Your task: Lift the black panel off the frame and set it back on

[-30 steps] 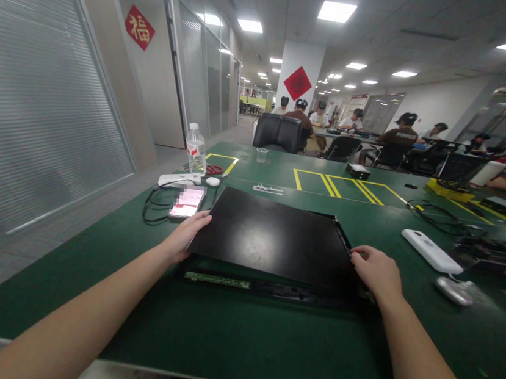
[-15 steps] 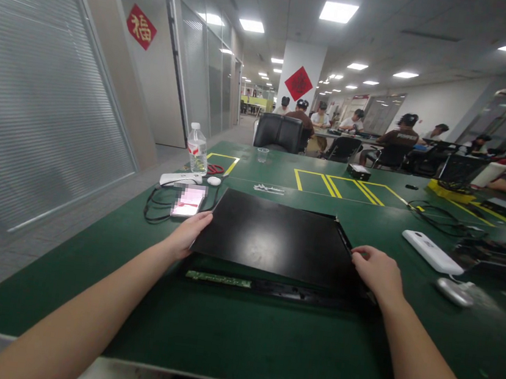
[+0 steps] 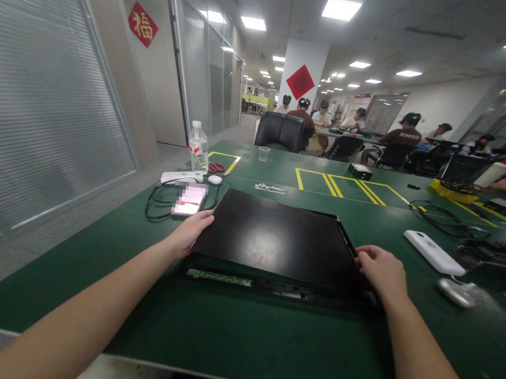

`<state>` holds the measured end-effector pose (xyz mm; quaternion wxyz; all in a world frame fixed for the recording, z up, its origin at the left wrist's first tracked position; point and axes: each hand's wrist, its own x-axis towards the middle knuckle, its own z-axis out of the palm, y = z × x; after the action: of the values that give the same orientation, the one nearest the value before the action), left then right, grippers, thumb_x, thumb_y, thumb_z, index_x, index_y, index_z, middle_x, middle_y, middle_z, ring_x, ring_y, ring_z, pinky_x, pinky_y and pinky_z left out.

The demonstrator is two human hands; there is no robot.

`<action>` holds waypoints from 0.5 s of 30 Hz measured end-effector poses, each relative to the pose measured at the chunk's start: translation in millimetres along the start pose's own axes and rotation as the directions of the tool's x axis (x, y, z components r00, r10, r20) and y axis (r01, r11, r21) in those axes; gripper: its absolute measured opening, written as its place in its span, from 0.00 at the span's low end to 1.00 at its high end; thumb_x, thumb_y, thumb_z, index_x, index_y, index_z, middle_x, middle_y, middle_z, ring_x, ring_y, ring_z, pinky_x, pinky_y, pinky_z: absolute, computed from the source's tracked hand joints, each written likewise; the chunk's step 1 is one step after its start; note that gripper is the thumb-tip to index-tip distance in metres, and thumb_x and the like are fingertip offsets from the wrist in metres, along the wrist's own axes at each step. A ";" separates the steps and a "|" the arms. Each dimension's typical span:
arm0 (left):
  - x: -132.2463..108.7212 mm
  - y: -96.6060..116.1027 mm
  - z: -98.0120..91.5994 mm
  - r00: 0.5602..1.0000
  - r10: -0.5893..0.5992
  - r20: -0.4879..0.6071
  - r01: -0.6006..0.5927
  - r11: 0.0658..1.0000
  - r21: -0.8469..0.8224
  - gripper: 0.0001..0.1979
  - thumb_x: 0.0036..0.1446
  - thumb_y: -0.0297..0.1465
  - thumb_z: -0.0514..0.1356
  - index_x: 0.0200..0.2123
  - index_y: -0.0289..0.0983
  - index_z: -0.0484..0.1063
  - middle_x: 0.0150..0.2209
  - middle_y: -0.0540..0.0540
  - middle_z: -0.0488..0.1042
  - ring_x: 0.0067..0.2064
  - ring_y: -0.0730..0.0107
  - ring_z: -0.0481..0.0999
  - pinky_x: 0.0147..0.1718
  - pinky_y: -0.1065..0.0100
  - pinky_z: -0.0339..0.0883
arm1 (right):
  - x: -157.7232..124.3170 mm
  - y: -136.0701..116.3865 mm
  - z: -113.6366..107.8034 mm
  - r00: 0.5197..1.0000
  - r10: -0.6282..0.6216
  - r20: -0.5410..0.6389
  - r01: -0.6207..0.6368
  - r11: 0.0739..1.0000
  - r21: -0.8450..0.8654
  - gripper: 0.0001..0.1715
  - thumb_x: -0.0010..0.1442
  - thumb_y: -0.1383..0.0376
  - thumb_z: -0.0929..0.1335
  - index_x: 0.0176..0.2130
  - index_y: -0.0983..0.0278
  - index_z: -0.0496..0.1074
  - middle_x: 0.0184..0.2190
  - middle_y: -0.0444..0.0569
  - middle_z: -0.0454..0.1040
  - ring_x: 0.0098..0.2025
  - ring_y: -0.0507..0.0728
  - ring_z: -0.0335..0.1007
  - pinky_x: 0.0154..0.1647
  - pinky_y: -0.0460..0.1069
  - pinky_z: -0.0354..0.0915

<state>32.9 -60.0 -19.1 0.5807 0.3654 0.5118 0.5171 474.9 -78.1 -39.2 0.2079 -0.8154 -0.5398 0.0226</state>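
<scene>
A glossy black screen panel [image 3: 270, 234] lies tilted over a dark frame [image 3: 305, 293], with its near edge lifted off it. A strip of green circuit board [image 3: 219, 277] shows in the frame below that edge. My left hand [image 3: 192, 231] is closed on the panel's left edge, thumb on top and the other fingers hidden underneath. My right hand [image 3: 379, 269] is at the right side, with its thumb and bent forefinger together at the edge where panel and frame meet. Whether it grips the panel, the frame or both cannot be made out.
A phone [image 3: 190, 199], looped black cable [image 3: 152, 202], white device [image 3: 182, 178] and water bottle [image 3: 199, 149] stand left on the green table [image 3: 262, 338]. Beyond the panel lies a small metal piece [image 3: 270, 188]. Right are a white power bank [image 3: 434, 253] and silver mouse-shaped object [image 3: 456, 292].
My right hand has shifted slightly right along the edge, with its fingers still bent. The panel and my left hand look almost unchanged; the whole view has moved a little.
</scene>
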 end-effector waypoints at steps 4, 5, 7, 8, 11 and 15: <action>-1.2 0.7 2.1 1.000 -0.002 -0.005 0.002 1.000 -0.007 0.16 0.58 0.22 0.58 0.49 0.35 0.76 0.31 0.44 0.83 0.30 0.63 0.82 0.25 0.70 0.72 | 5.0 6.3 -0.2 0.998 0.042 0.048 -0.041 0.999 -0.016 0.23 0.56 0.59 0.61 0.44 0.56 0.80 0.39 0.49 0.80 0.38 0.61 0.75 0.33 0.51 0.64; -1.5 1.0 2.6 1.000 -0.002 -0.007 0.002 1.000 -0.007 0.16 0.58 0.22 0.58 0.49 0.35 0.76 0.32 0.44 0.83 0.31 0.63 0.82 0.25 0.70 0.72 | 6.0 7.6 0.4 0.997 0.033 0.075 -0.031 0.999 -0.029 0.23 0.55 0.60 0.61 0.44 0.56 0.80 0.39 0.50 0.80 0.39 0.61 0.75 0.34 0.51 0.64; -2.0 1.5 3.0 1.000 -0.001 -0.008 0.001 1.000 -0.005 0.16 0.57 0.23 0.59 0.48 0.36 0.76 0.33 0.43 0.84 0.32 0.62 0.82 0.26 0.69 0.72 | 7.6 9.3 2.2 0.991 0.012 0.134 -0.006 0.999 -0.040 0.24 0.55 0.61 0.62 0.45 0.56 0.80 0.39 0.50 0.80 0.39 0.61 0.75 0.35 0.51 0.65; -2.1 1.6 2.9 1.000 -0.001 -0.008 0.001 1.000 -0.003 0.16 0.57 0.23 0.59 0.48 0.36 0.76 0.34 0.43 0.84 0.32 0.62 0.82 0.26 0.69 0.72 | 8.0 9.8 3.3 0.988 0.003 0.155 0.003 0.999 -0.044 0.24 0.54 0.61 0.62 0.45 0.56 0.80 0.39 0.49 0.80 0.39 0.61 0.75 0.35 0.51 0.65; -2.0 1.5 2.3 1.000 -0.003 -0.010 0.003 1.000 0.001 0.17 0.56 0.23 0.60 0.49 0.36 0.76 0.34 0.43 0.84 0.33 0.61 0.83 0.26 0.69 0.73 | 8.4 9.9 6.2 0.984 -0.012 0.179 0.025 0.997 -0.068 0.23 0.54 0.62 0.63 0.45 0.55 0.81 0.39 0.48 0.80 0.39 0.60 0.75 0.36 0.51 0.66; -1.8 1.1 1.8 1.000 0.000 -0.007 0.000 1.000 -0.002 0.15 0.57 0.23 0.60 0.48 0.35 0.76 0.31 0.44 0.83 0.29 0.65 0.82 0.23 0.71 0.72 | 8.7 9.3 10.5 0.979 -0.043 0.200 0.064 0.993 -0.097 0.22 0.56 0.63 0.63 0.46 0.58 0.81 0.43 0.49 0.80 0.43 0.61 0.75 0.40 0.51 0.67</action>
<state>34.5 -61.3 -17.3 0.5792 0.3630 0.5133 0.5189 483.9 -70.2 -50.5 0.1114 -0.8040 -0.5799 0.0698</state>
